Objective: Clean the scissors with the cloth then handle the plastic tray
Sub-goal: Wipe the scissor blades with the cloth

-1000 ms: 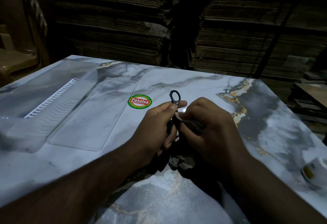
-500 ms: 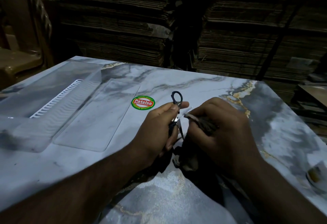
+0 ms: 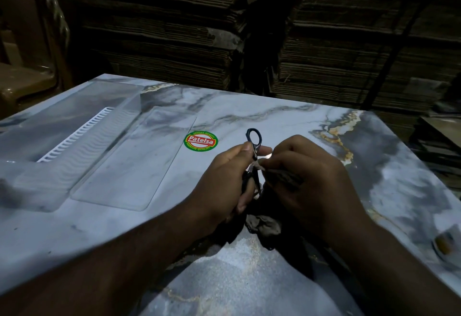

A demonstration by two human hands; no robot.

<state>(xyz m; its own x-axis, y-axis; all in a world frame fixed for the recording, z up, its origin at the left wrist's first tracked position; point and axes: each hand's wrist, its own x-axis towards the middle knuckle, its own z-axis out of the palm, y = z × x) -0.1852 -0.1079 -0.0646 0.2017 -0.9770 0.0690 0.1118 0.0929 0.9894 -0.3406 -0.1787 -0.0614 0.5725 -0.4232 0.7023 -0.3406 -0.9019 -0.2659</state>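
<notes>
Gripped in the curled fingers of the left hand (image 3: 224, 181), the scissors (image 3: 253, 148) are held near the table's centre, one black finger loop standing clear above the thumb, toward 12 o'clock. A bright sliver of blade is seen between the two hands; the rest of the blades is hidden by fingers and fabric. The cloth (image 3: 264, 223), dark and crumpled, is pinched against the blade by the right hand (image 3: 309, 181), whose fingers are curled round it; its loose end is bunched on the marble-patterned table (image 3: 274, 278) below the hands, at 6 o'clock. The plastic tray (image 3: 82, 156), clear and with a white ribbed strip along one side, is laid flat on the table at 9 o'clock from the hands, well apart from them. A round green and red sticker (image 3: 200, 141) reading "Patelsa" is seen between tray and scissors. A blurred roll-like object (image 3: 446, 243) is seen at the table's edge at 4 o'clock. Stacked cardboard sheets (image 3: 349, 54) fill the background at 12 o'clock, and a brown chair (image 3: 27, 76) is partly seen at 10 o'clock.
</notes>
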